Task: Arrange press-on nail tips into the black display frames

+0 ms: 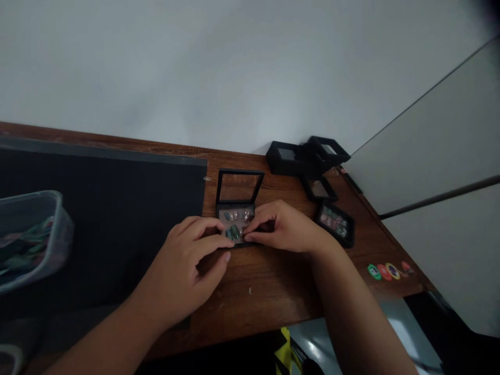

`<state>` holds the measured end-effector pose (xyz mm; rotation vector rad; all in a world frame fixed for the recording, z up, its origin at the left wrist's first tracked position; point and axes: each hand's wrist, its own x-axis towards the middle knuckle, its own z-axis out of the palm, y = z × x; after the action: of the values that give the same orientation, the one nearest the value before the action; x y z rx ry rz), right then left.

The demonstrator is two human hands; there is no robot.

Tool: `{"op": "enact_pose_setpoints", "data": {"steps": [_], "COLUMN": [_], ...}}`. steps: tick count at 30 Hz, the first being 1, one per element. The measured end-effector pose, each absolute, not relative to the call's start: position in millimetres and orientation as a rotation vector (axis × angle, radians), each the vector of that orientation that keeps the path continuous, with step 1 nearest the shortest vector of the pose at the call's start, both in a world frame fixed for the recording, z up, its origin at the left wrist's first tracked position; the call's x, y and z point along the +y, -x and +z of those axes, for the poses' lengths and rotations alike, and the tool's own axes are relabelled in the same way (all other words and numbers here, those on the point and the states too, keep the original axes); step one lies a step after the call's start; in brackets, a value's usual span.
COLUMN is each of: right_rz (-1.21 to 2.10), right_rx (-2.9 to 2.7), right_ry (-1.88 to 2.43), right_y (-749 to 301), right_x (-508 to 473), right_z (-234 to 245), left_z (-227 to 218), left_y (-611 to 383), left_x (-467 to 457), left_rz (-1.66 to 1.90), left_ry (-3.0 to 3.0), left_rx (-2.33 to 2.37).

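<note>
An open black display box (237, 204) lies on the wooden table (273, 291), its clear lid standing up at the back. Small green, pink and pale press-on nails (235, 224) lie in its tray. My left hand (191, 265) rests at the box's near left edge, its fingers curled and pinched at the tray's front. My right hand (279, 226) comes in from the right, fingers pinched over the nails at the tray's front right. What the fingertips hold is too small to make out.
A dark mat (101, 208) covers the table's left half, with a clear plastic tub (29, 237) of green items on it. Stacked black boxes (308, 153), one empty box (319, 188) and a filled box (335, 223) lie to the right. Round stickers (386, 271) sit by the right edge.
</note>
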<state>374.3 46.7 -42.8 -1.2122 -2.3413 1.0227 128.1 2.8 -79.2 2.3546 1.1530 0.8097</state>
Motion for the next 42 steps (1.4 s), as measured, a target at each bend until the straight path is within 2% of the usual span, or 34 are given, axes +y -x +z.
{"op": "enact_pose_setpoints", "data": {"steps": [13,20,42], "right_rz": [0.966,0.882,0.847], "right_rx": [-2.315,-2.294,-2.264], "right_ry": [1.226,1.355,1.398], "right_y": [-371.3,-370.5,-364.6], "right_x": [44.7,44.4,41.5], "right_z": [-43.9,-45.3,-46.2], "left_z": [-83.9,-84.6,-77.4], "left_y": [-129.1,-127.3,-126.7], "left_x": [4.8,4.7,0.9], "left_rz": [0.688,0.714,0.803], "left_ry": [-2.438,-2.419,-2.382], "left_rx": [1.178,1.195,1.156]}}
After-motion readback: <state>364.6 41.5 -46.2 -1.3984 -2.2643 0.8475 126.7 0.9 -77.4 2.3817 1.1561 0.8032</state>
